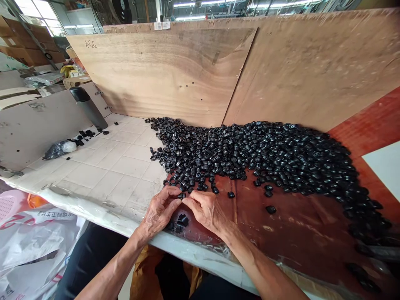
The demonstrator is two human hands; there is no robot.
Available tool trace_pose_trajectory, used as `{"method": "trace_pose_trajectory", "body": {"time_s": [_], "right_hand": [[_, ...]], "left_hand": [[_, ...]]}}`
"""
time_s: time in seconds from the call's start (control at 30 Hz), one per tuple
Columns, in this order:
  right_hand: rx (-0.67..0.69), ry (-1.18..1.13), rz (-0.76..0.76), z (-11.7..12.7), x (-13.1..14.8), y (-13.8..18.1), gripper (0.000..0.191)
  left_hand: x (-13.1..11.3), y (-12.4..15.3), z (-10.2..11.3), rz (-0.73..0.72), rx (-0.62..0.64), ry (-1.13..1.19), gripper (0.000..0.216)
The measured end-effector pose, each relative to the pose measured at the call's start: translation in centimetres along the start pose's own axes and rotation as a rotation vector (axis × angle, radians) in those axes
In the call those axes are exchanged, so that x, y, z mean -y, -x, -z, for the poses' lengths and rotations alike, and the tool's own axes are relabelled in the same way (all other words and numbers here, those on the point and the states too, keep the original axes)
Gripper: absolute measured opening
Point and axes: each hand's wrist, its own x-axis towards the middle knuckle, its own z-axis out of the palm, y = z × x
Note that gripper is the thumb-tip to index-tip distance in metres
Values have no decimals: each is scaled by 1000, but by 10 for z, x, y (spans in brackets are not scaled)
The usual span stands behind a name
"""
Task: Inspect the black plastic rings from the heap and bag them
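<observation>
The left hand and the right hand meet near the front of the counter, the grip of each closed, thumb and fingers pinching one small black plastic piece between them. Much of the piece is hidden by the fingertips. Just in front of the hands, near the edge, lies a small black cluster, partly covered by the left hand.

Under the left side the counter has a pale, tile-patterned surface, scuffed and grey; under the right, a glossy red-brown board with scratches. Behind the hands a long heap of black caps and rings spreads rightward along the back.

Two plywood panels overlap as a back wall. At the far left corner a dark bottle leans in view, near a dark plastic bag and a white ball-like bundle. Beyond are cardboard boxes, a bright window and strip lights.

Counted: two hands, one pinched piece, one bottle, two panels. The heap holds too many to count; the cluster shows several, overlapping.
</observation>
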Motion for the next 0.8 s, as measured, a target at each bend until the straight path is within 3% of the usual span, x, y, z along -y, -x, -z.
{"method": "trace_pose_trajectory", "body": {"time_s": [0.13,0.23,0.37,0.43,0.57,0.73,0.8], "right_hand": [[-4,-29,5,1,1,0,12],[-2,-42,0,1,0,0,16],[-2,-88,19,0,0,1,6],[14,-111,-27,0,1,1,7],[97,-236,-267,1,7,0,15],[10,-203,-109,2,10,-1,7],[41,-279,-223,0,9,-1,6]], "left_hand": [[-1,0,0,14,-4,24,23],[0,0,0,23,3,34,22],[2,1,1,32,19,-12,21],[2,1,1,31,43,-17,20],[0,1,1,26,53,3,17],[0,0,0,101,42,69,21],[1,-1,0,54,45,19,18]]}}
